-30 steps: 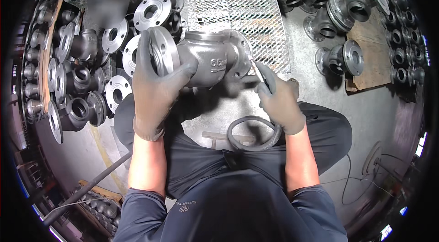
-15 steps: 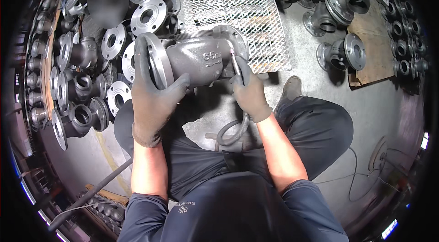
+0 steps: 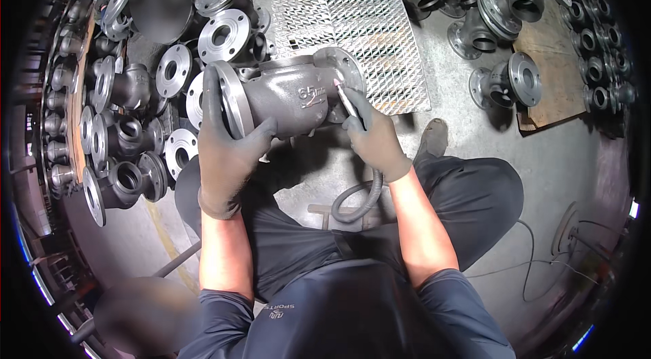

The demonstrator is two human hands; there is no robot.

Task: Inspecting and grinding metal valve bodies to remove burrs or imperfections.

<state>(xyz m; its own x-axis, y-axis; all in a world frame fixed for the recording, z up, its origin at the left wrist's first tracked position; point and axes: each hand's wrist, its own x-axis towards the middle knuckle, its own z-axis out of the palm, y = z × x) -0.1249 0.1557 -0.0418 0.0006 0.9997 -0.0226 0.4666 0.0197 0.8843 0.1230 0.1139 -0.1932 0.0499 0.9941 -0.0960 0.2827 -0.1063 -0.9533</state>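
Observation:
A grey cast valve body with a round flange at each end lies sideways before me. My left hand, in a brown-grey work glove, grips its left flange, thumb toward the near side of the body. In my gloved right hand is a slim pen-shaped power grinder, its pinkish tip at the body near the right flange. From the grinder a ribbed hose loops down between my legs. Whether the tip touches the metal I cannot tell.
Beyond the valve lies a patterned metal plate. Flanged valve bodies crowd the left side; more stand at the far right, near a brown board. A thin cable runs across the floor at right.
The grinder's tip and my right hand have shifted slightly along the body, near the right flange. The valve body has moved a little with my left hand, which keeps its grip.

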